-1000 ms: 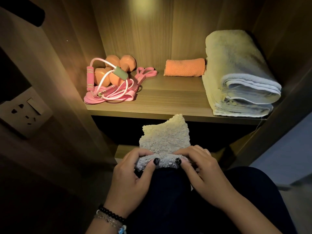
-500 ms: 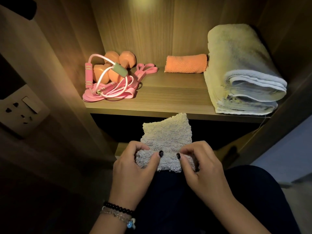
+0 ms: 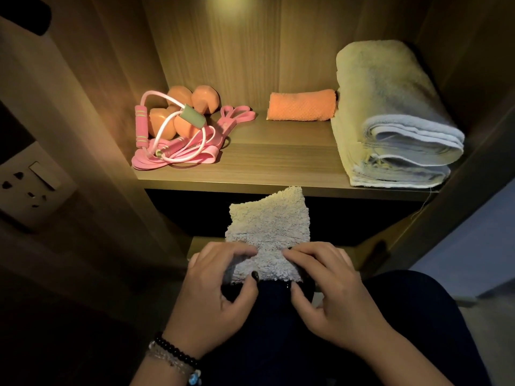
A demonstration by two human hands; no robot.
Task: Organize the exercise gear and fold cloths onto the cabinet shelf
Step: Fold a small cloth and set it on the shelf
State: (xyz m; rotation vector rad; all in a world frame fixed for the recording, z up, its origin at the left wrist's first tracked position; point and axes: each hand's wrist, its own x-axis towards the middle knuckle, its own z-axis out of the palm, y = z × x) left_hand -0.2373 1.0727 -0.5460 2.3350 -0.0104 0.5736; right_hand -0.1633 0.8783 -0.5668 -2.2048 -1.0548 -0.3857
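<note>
Cabinet shelf (image 3: 278, 174), fluffy cloth (image 3: 269, 227) pinched between fingers (image 3: 242, 253)

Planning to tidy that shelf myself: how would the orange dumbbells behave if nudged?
The orange dumbbells probably feel heavy for their size. Their faceted ends should resist rolling. The pink skipping rope draped over them would likely drag along.

Dim scene, warm light from above on shelf (image 3: 278, 160), dark foreground, wide-angle bowing at edges
</note>
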